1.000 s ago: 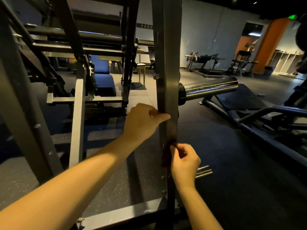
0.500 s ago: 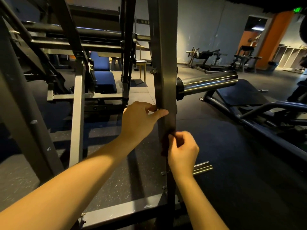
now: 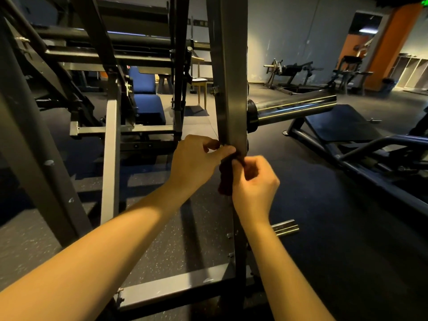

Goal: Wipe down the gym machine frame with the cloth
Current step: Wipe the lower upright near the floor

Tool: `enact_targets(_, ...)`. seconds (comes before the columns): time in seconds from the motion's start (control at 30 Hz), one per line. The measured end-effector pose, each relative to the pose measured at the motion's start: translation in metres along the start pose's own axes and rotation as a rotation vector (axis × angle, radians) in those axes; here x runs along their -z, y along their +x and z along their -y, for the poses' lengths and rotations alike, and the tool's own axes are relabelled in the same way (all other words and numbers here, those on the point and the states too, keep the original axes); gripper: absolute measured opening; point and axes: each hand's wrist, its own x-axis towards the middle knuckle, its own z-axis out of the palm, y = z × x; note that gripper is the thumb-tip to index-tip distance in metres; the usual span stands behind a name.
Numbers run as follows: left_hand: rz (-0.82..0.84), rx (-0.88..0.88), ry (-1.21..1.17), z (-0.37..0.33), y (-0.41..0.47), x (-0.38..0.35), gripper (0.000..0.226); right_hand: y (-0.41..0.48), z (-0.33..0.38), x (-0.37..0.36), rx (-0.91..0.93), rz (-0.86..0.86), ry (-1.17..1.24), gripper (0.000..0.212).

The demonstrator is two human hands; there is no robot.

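Note:
A tall grey upright post [image 3: 231, 89] of the gym machine frame stands in the middle of the view. A small dark cloth [image 3: 225, 177] hangs against the post at hand height. My right hand [image 3: 254, 184] pinches the cloth's top edge with curled fingers, right of the post. My left hand [image 3: 196, 163] is on the post's left side, thumb laid across the post face and touching the cloth's top, fingers curled round the post edge. Most of the cloth is dark and hard to make out.
A chrome weight sleeve [image 3: 294, 108] sticks out to the right of the post just above my hands. Slanted frame bars [image 3: 34, 147] and a blue padded seat [image 3: 148, 105] fill the left. A low bench frame [image 3: 347, 144] lies on the dark floor at right.
My right hand has slid the cloth up the post until it meets my left thumb. My left hand has stayed on the post.

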Motion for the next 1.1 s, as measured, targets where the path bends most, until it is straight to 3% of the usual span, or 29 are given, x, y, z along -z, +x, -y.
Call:
enact_targets(0.1, 0.02, 0.005, 0.0, -0.001, 0.0, 0.002, 0.032, -0.012, -0.02, -0.002, -0.019, -0.024, 0.035, 0.007)
enact_targets(0.23, 0.005, -0.015, -0.017, -0.001, -0.003, 0.0, 0.033, -0.074, -0.082, 0.01, -0.396, 0.003, -0.08, 0.014)
enact_targets(0.37, 0.001, 0.057, -0.026, 0.003, -0.017, -0.005, 0.043, -0.085, -0.087, 0.014, -0.711, -0.07, -0.042, 0.017)
enact_targets(0.5, 0.023, 0.129, 0.004, 0.011, -0.032, -0.012, 0.054, -0.051, -0.044, 0.013, -0.518, -0.064, 0.035, 0.011)
enact_targets(0.63, 0.037, 0.104, 0.027, 0.006, -0.043, -0.026, 0.03, -0.047, -0.038, 0.009, -0.372, -0.025, 0.095, 0.01)
enact_targets(0.8, 0.01, 0.107, 0.076, 0.012, -0.045, -0.037, 0.025, -0.095, -0.087, 0.019, -0.725, -0.011, 0.025, 0.019)
enact_targets(0.87, 0.011, 0.123, 0.089, 0.013, -0.044, -0.038, 0.032, -0.092, -0.085, 0.022, -0.773, -0.013, 0.054, 0.019)
enact_targets(1.03, 0.009, 0.163, 0.126, 0.014, -0.044, -0.042, 0.035, -0.055, -0.057, 0.015, -0.409, 0.018, 0.058, 0.016)
enact_targets(1.1, 0.015, 0.162, 0.139, 0.018, -0.047, -0.044, 0.034, -0.058, -0.06, 0.011, -0.343, -0.003, 0.052, 0.014)
